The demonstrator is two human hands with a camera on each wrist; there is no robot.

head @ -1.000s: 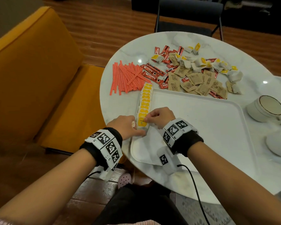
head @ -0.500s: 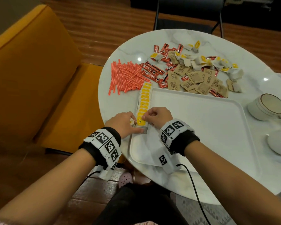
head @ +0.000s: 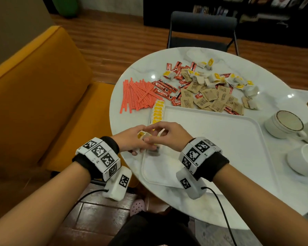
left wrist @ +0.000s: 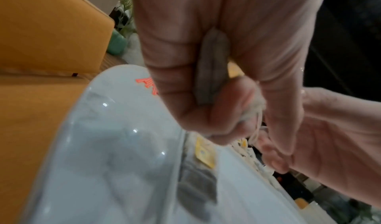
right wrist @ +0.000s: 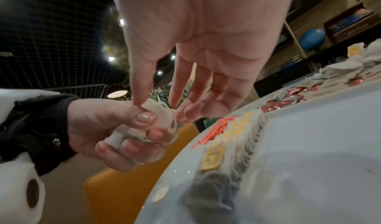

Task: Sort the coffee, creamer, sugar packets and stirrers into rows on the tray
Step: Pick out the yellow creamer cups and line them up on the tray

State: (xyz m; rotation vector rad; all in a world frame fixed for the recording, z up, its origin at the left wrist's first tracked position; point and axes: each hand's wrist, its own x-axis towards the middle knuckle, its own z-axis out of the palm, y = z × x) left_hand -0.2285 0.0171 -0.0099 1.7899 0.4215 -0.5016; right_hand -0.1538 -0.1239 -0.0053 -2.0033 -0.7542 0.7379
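My left hand [head: 130,141] is curled round a small bunch of white creamers [right wrist: 158,113], thumb pressed on top and the lower fingers [right wrist: 115,152] folded under, just off the tray's [head: 220,139] near-left corner. My right hand [head: 169,134] meets it there with thumb and forefinger [right wrist: 177,84] pinching the top creamer of that bunch, the other fingers loosely spread and touching nothing that I can make out. The head view shows only a yellow label peeping between my knuckles; the right wrist view shows the crumpled white packets in the left fist and my left thumbnail on them, and the left wrist view shows a grey-white packet edge [left wrist: 212,67] wedged in the fold of my fingers, with the right palm [left wrist: 329,137] beside it. A row of creamers [head: 157,112] with yellow labels lies along the tray's left edge, running from my hands to its far-left corner. Beyond the tray's far edge lie the loose brown sugar packets [head: 210,98], red coffee sticks [head: 164,90] and more creamers [head: 238,82]; the orange stirrers [head: 137,95] lie off its far-left corner. Two white cups [head: 284,125] stand to the tray's right. An orange seat [head: 34,103] is to the left of the table [head: 256,68].
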